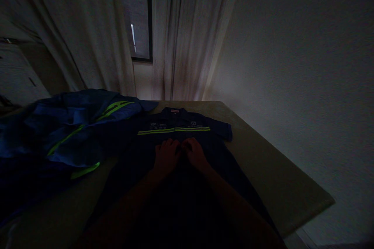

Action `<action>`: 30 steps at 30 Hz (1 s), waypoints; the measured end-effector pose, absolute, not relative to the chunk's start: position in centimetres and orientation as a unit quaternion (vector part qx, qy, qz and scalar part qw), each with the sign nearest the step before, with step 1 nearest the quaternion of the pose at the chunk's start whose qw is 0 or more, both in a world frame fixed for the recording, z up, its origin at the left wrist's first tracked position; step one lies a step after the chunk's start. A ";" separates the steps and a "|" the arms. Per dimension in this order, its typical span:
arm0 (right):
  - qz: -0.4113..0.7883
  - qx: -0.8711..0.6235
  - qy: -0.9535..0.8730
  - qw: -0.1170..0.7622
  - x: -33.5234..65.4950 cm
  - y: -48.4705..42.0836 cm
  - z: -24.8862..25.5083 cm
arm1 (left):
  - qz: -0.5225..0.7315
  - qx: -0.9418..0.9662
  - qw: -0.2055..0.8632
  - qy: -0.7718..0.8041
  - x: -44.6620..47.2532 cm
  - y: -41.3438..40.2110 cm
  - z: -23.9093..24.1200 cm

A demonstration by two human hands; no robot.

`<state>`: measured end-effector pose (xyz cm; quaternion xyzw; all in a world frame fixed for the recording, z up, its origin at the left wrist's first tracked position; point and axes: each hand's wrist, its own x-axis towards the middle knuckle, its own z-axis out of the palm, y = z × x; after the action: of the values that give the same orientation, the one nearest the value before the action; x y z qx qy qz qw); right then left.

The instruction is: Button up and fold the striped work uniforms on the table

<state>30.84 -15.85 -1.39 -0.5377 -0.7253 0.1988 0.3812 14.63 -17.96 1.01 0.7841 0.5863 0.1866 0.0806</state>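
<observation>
A dark navy short-sleeved work shirt [217,126] lies spread face up, its collar pointing away from me. Yellow-green reflective strips cross its chest, with pale printed marks above them. My left hand [168,153] and my right hand [194,151] meet at the shirt's front middle, just below the strips. The fingers of both hands are bent and closed on the cloth there, the thumbs close together. Dim light hides the fingertips and whatever small part of the front opening lies between them.
A heap of blue clothing with yellow-green strips [73,124] lies to the left on the same pale surface [251,151]. Long curtains [193,35] hang behind, beside a dark-framed window [136,15]. A plain wall [298,74] borders the right side.
</observation>
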 end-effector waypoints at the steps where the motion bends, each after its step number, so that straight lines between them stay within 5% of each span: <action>1: 0.199 -0.537 -0.725 0.383 30.8 -15.9 -1.4 | 0.186 0.786 0.084 0.584 14.7 -17.9 1.0; 14: 0.297 -0.578 -0.649 0.396 31.0 -15.4 -0.9 | 0.220 0.755 0.178 0.592 15.2 -16.7 0.5; 20: 0.328 -0.575 -0.647 0.378 31.3 -15.3 -0.5 | 0.220 0.786 0.113 0.566 14.9 -17.2 0.4; 30: 0.197 -0.536 -0.717 0.400 30.9 -15.6 -0.9 | 0.198 0.815 0.026 0.545 13.4 -16.8 -1.0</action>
<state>30.94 -15.63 -0.89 -0.5357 -0.7175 0.1966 0.3995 13.40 -16.77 -0.99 0.8147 0.5446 0.1975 0.0261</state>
